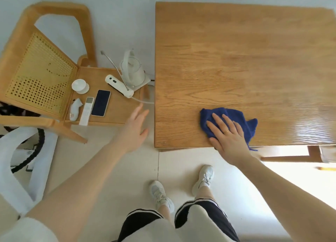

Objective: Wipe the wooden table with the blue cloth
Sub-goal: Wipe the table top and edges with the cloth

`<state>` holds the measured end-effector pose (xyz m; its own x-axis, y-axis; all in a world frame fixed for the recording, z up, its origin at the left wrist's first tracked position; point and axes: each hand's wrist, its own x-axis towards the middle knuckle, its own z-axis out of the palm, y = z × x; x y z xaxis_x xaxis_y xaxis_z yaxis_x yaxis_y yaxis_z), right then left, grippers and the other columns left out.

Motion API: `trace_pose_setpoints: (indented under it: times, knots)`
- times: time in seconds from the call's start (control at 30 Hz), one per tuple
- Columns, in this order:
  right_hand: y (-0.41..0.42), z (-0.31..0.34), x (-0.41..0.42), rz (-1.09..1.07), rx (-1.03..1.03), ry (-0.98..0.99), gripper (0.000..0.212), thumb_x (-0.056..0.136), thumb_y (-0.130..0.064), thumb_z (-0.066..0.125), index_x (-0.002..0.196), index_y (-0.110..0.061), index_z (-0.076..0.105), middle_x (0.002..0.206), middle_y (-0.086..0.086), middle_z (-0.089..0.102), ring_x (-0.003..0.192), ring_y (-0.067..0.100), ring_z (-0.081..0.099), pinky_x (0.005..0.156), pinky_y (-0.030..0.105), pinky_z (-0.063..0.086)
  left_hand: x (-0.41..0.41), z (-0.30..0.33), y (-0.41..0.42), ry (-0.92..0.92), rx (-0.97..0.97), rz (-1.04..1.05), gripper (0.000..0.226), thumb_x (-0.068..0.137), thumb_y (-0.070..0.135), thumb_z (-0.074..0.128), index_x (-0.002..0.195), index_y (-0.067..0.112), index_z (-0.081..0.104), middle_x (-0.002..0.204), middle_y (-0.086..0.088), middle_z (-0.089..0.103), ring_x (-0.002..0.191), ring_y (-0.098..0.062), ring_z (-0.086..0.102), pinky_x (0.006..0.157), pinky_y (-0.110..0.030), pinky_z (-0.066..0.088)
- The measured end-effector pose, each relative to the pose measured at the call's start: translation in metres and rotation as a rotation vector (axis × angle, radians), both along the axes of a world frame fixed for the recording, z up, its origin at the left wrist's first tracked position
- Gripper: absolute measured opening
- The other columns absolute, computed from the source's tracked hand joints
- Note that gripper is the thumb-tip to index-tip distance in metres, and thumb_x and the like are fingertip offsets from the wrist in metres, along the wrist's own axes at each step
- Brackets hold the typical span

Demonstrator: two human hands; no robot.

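Now the right hand is lying flat with its fingers spread, pressing down on the blue cloth. A ring is showing on 1 finger. That crumpled cloth is sitting on the wooden bench near its lower edge, toward the lower left corner of the top, with a small tail of fabric hanging just over the edge. The left hand is hovering open and empty at centre frame, fingers loosely apart, just beside the left edge of the bench and over the floor.

At upper left a wooden chair is carrying a white kettle, a power strip, a dark phone, a white remote and a small white cup; a crumpled white item beside the remote is possibly a tissue. 2 white shoes are standing on the pale tiled floor at lower centre.
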<state>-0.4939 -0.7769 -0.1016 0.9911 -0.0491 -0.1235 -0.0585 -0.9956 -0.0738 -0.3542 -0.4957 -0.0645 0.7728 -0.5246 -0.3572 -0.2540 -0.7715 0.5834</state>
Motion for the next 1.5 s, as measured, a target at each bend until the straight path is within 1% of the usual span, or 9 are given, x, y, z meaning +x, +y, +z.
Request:
trace_pose_setpoints:
  times: [0.4,0.53,0.63,0.73,0.87,1.07,1.2,1.37,1.5]
  knots:
    - [0.092,-0.010,0.107,0.497,0.130,-0.107,0.047,0.092,-0.047,0.029,0.132,-0.030,0.048,0.144,0.001,0.043,0.133,0.029,0.038,0.106,0.045,0.022,0.018,0.006,-0.025,-0.155,-0.129,0.018,0.062,0.090,0.008,0.052,0.145,0.017,0.026,0.157,0.004,0.007,0.141,-0.010,0.019,0.108,-0.024,0.025]
    - [0.051,-0.007,0.154,0.326,0.156,-0.117,0.052,0.092,-0.050,0.024,0.140,-0.033,0.036,0.151,0.000,0.031,0.139,0.027,0.027,0.110,0.046,0.018,0.018,0.003,-0.039,-0.102,-0.094,0.040,0.093,0.082,0.023,0.068,0.149,0.023,0.003,0.157,0.004,0.010,0.141,-0.008,0.015,0.114,-0.031,0.019]
    - [0.003,-0.003,0.181,0.148,0.126,-0.087,0.050,0.096,-0.050,0.023,0.144,-0.036,0.022,0.156,-0.003,0.016,0.143,0.025,0.012,0.113,0.044,0.009,0.016,0.002,-0.058,-0.006,0.128,0.007,0.113,0.071,0.041,0.074,0.149,0.026,-0.008,0.158,0.007,-0.006,0.144,-0.013,0.007,0.114,-0.034,0.016]
    - [-0.045,-0.001,0.189,-0.041,0.094,-0.066,0.050,0.098,-0.048,0.020,0.146,-0.034,0.016,0.157,-0.002,0.011,0.143,0.025,0.007,0.114,0.045,0.006,0.010,0.000,-0.072,0.036,0.325,-0.044,0.123,0.066,0.045,0.076,0.146,0.023,-0.015,0.153,0.006,-0.026,0.144,-0.015,-0.005,0.115,-0.033,0.012]
    - [-0.051,0.002,0.173,-0.095,0.067,-0.006,0.054,0.097,-0.048,0.019,0.147,-0.029,0.010,0.157,0.000,0.006,0.144,0.028,0.002,0.114,0.048,0.003,0.007,0.004,-0.080,0.063,0.360,0.009,0.126,0.064,0.042,0.079,0.146,0.022,-0.015,0.152,0.005,-0.028,0.144,-0.016,-0.002,0.115,-0.033,0.015]
    - [0.009,0.001,0.073,0.436,0.091,0.030,0.056,0.087,-0.051,0.025,0.134,-0.028,0.045,0.145,0.002,0.042,0.132,0.031,0.039,0.105,0.049,0.017,0.003,0.011,-0.084,0.101,0.291,0.118,0.128,0.063,0.033,0.083,0.147,0.021,-0.013,0.155,0.007,-0.019,0.144,-0.016,0.005,0.114,-0.033,0.019]
    - [-0.006,0.000,0.066,0.740,0.090,0.086,0.051,0.090,-0.051,0.028,0.133,-0.032,0.046,0.143,-0.002,0.045,0.130,0.028,0.042,0.105,0.047,0.023,0.006,0.013,-0.087,0.040,0.345,0.118,0.130,0.060,0.036,0.084,0.147,0.026,-0.012,0.158,0.002,-0.009,0.145,-0.020,0.007,0.116,-0.040,0.021]
    - [-0.056,0.009,0.131,0.316,0.092,0.047,0.058,0.090,-0.053,0.014,0.142,-0.034,0.030,0.153,-0.003,0.026,0.140,0.027,0.023,0.113,0.047,0.009,0.006,0.007,-0.086,0.088,0.319,0.142,0.119,0.065,0.042,0.080,0.149,0.025,-0.002,0.157,0.006,-0.011,0.144,-0.019,0.004,0.117,-0.037,0.015]
    - [-0.077,0.009,0.163,0.046,-0.002,0.070,0.053,0.097,-0.048,0.016,0.147,-0.033,0.005,0.158,-0.004,0.000,0.144,0.024,-0.003,0.115,0.044,-0.003,0.020,0.005,-0.074,-0.018,0.121,0.226,0.087,0.080,0.039,0.067,0.149,0.025,0.015,0.153,0.008,0.024,0.140,-0.021,0.020,0.111,-0.037,0.022]
